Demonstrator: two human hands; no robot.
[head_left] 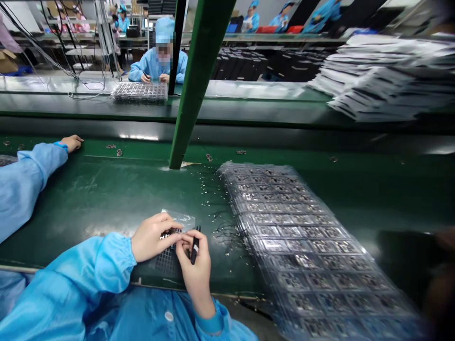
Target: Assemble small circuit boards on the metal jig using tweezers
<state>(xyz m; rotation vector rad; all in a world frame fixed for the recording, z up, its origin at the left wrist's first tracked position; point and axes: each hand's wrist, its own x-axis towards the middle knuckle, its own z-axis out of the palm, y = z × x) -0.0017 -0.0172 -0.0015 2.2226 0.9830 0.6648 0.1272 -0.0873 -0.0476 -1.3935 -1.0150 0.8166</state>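
My left hand [153, 237] rests with curled fingers on a small black gridded tray [167, 260] at the near edge of the green bench, pinching something tiny I cannot make out. My right hand [196, 265] grips black tweezers [195, 246], their tips pointing up at the tray's top edge. A clear plastic cover [183, 219] lies just beyond the hands. Both arms wear blue sleeves.
A long stack of clear trays with small parts [302, 241] lies right of my hands. A green post [194, 85] rises from the bench. A co-worker's sleeve and hand [71, 142] reach in at left. Another person sits across behind a tray [139, 91]. Stacked trays [384, 76] stand far right.
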